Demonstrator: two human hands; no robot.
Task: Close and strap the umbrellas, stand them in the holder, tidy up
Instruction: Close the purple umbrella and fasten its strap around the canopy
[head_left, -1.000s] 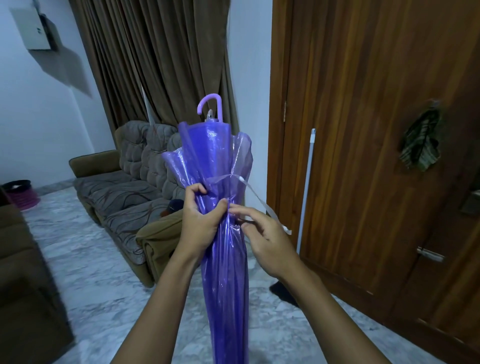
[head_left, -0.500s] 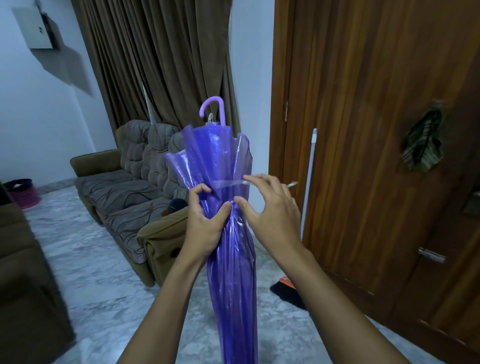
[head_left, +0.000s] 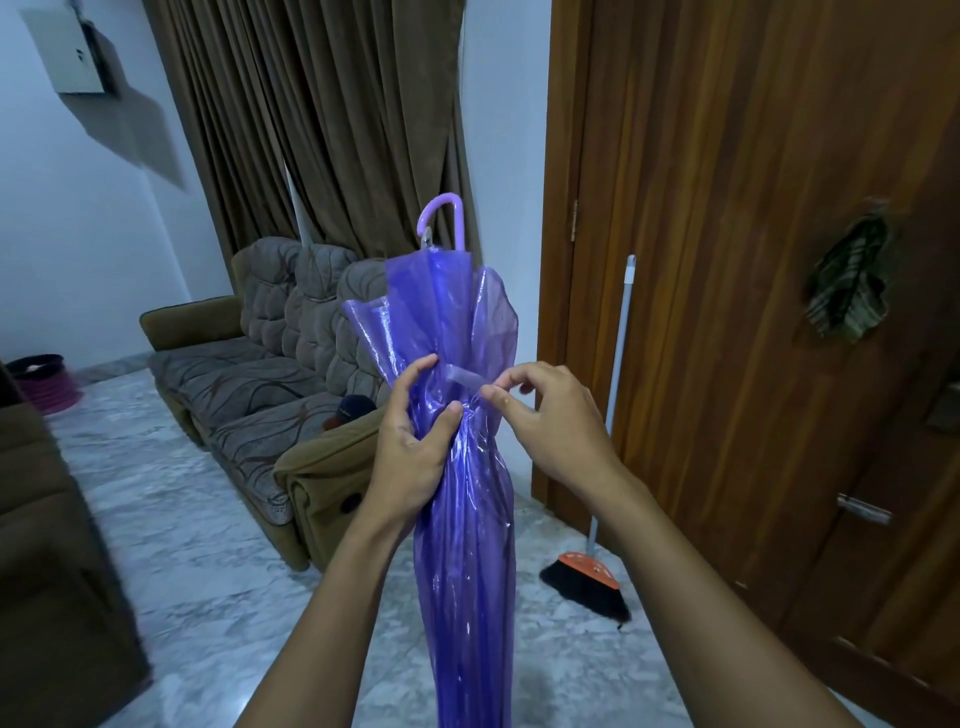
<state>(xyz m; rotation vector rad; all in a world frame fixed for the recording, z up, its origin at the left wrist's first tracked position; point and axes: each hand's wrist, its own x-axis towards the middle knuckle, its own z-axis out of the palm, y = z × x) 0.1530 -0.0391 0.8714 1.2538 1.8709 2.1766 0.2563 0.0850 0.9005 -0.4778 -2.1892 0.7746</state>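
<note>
- Wrapping the strap looks like the step in hand in the head view. The translucent purple plastic umbrella (head_left: 467, 519) stands upright in the near middle, with its curved lilac handle (head_left: 441, 218) uppermost and its lower end out of frame.
- The left hand (head_left: 410, 457) has stayed curled round the gathered canopy, thumb in front, squeezing the folds into a narrow waist.
- The narrow clear plastic strap (head_left: 460, 375) has changed most. A second ago it trailed loose to the right of the bundle; now it lies drawn flat across the canopy's front, just above the left thumb.
- The right hand (head_left: 550, 421) has shifted to the bundle's right edge and pinches the strap's end between thumb and fingertips, its other fingers loosely curled.
- Whether the strap is fastened cannot be told, as no catch shows.
- Judged from this, the umbrella is closed and nearly strapped. Standing it in a holder is still to do, and no holder can be made out.
- To the right, an orange-headed black-bristled broom (head_left: 587, 571) leans at the brown wooden door (head_left: 727, 260).
</note>
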